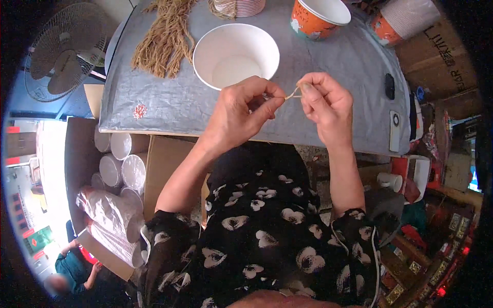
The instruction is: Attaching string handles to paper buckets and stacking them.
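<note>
While left grip (240,109) and right grip (331,108) pinch tan twine (293,95), white bowl (228,45) stands on desk (174,105), farther off.

Losing parts of the thin cord (294,96) behind the fingertips of the left hand (244,109) and right hand (328,102), failing to trace its twist. Noting the near rim of the white bowl (226,43) partly hidden by the left hand. Finding the fibre bundle (167,38), the ribbed stack (247,7) and the orange bowl (310,23) cut off at the upper edge. Failing to identify the red-and-white bits (139,111), too small to tell. Recording a blurred head on the person (74,269) at lower left.
</note>
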The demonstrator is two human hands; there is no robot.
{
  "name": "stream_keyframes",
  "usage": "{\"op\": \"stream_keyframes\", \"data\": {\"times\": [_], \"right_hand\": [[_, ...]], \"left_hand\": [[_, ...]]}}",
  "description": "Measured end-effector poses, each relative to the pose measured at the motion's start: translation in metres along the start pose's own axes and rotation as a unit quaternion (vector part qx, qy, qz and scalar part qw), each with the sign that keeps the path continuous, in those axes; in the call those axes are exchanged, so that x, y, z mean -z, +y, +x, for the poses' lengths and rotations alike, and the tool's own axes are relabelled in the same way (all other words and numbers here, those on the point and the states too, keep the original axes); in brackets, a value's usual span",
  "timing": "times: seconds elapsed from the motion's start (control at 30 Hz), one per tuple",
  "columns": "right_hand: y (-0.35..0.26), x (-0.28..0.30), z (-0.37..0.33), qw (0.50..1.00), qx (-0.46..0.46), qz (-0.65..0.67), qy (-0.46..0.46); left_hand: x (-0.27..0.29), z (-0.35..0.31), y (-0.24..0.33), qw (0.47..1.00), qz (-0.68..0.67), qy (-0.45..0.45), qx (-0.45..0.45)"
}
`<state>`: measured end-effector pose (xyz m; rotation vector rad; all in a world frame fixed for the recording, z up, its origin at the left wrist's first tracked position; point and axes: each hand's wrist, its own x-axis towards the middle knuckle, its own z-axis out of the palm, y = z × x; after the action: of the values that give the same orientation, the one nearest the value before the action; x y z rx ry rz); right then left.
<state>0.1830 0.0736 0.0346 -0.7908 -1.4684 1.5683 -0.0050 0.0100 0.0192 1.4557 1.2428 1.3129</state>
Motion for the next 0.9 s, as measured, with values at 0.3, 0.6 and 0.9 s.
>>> {"op": "stream_keyframes", "data": {"times": [0.3, 0.6, 0.9], "right_hand": [[0.012, -0.007, 0.000, 0.984, -0.136, 0.115, 0.000], [0.014, -0.008, -0.001, 0.983, -0.135, 0.123, -0.017], [0.015, -0.010, 0.001, 0.981, -0.145, 0.120, -0.039]], "left_hand": [[-0.004, -0.004, -0.003, 1.000, -0.002, -0.009, 0.016], [-0.012, -0.004, -0.008, 0.995, -0.057, 0.070, -0.041], [-0.005, -0.005, -0.013, 0.987, 0.070, 0.080, -0.120]]}}
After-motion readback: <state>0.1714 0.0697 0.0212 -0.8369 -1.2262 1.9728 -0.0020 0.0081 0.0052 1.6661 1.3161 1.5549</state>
